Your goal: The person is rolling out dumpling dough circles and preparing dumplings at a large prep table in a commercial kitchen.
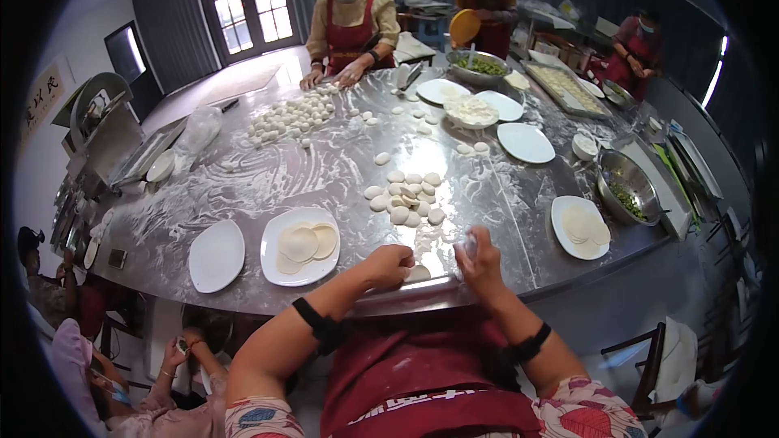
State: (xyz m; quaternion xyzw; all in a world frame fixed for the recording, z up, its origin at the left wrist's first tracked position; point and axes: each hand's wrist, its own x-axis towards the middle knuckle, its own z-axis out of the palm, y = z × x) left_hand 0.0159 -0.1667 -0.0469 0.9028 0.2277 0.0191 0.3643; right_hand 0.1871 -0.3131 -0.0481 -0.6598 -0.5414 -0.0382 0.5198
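Observation:
My left hand (391, 266) is closed at the near edge of the steel table, its fingers curled on the rim of a small dough disc (418, 273). To the right of the disc, my right hand (482, 264) is raised slightly and closed around a pale object, blurred and mostly hidden by the fingers. Just beyond both hands lies a pile of flattened dough pieces (412, 196), lightly floured. A white plate (276, 268) left of my left hand carries rolled dough wrappers (300, 244). Another plate (561, 209) on the right bears more wrappers (583, 225).
A bare white plate (217, 256) sits at the left. Small dough lumps (294, 116) lie before a co-worker (350, 28) across the floured table (243, 186). At right are a steel bowl of green filling (629, 186) and a flour bowl (472, 112). Other people stand or sit around.

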